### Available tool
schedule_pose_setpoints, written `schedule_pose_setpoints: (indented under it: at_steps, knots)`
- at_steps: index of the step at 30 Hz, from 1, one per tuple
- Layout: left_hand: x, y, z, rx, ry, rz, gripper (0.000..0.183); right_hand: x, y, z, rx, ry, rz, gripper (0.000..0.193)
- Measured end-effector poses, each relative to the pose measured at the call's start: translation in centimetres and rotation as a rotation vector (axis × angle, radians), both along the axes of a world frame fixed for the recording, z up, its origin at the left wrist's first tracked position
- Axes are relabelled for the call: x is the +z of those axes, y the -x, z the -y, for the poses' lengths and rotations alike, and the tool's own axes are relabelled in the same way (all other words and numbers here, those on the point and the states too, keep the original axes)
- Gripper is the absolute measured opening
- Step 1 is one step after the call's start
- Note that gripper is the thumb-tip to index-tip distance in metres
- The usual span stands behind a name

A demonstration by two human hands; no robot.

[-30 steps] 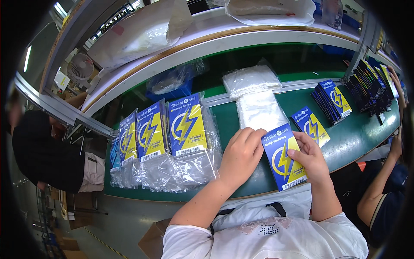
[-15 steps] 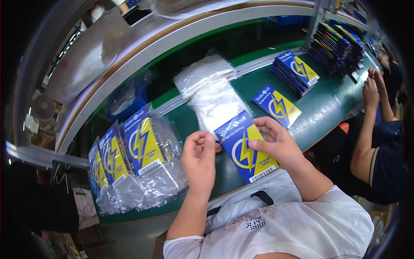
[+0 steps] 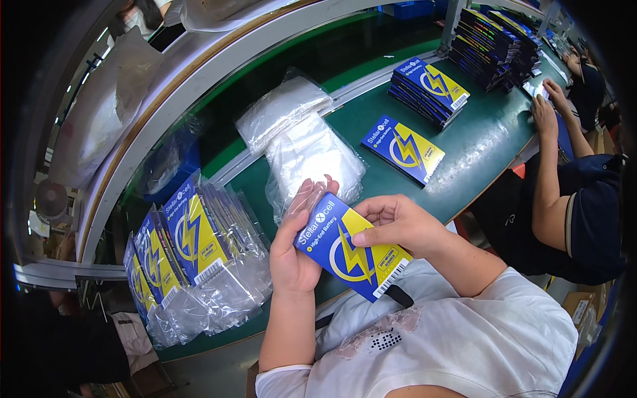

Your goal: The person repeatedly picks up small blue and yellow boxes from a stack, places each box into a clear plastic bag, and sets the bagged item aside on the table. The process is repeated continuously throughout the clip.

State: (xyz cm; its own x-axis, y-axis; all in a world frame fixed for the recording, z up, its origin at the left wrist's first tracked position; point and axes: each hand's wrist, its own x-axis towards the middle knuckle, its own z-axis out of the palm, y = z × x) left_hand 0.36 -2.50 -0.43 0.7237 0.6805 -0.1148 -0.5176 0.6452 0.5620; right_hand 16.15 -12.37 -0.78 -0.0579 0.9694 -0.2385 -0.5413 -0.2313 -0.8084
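Head view: blue-and-yellow box (image 3: 352, 255) between your two hands, tilted, printed face up, over the near edge of the table (image 3: 464, 156)
Right hand (image 3: 401, 229): clamped on the box, thumb on the printed face, fingers behind; likely carries the weight
Left hand (image 3: 298, 255): at the box's far left end, clear film by the fingers; can't tell if you pinch the box or only film
Hands: apart from each other, box bridging the gap
Box angle: barcode end toward your body, other end toward your left hand, probably so the left fingers get at it easily
Clear bags (image 3: 312, 156): piled just beyond your left hand, likely for short reach
Bagged boxes (image 3: 199, 232): row left of your left hand, leaning together, probably to save room
Loose box (image 3: 403, 149): flat, beyond your right hand, not touching it
Box stack (image 3: 428, 93): further back, overlapped, likely for easy picking
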Motion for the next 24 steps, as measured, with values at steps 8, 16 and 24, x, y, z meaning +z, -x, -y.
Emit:
schedule_pose_setpoints:
  at_steps: [8,16,24]
  knots:
    - [0.3,0.5,0.6,0.001,0.002,0.028,0.055,-0.2,1.0,-0.3,-0.075,-0.064,0.043,0.055]
    - [0.8,0.5,1.4,0.037,-0.044,-0.210,0.047,0.1,1.8,0.1,-0.116,-0.253,0.344,0.062]
    - [-0.5,0.9,1.1,0.082,0.096,-0.120,0.039,0.7,2.0,0.2,-0.121,-0.207,0.235,0.060]
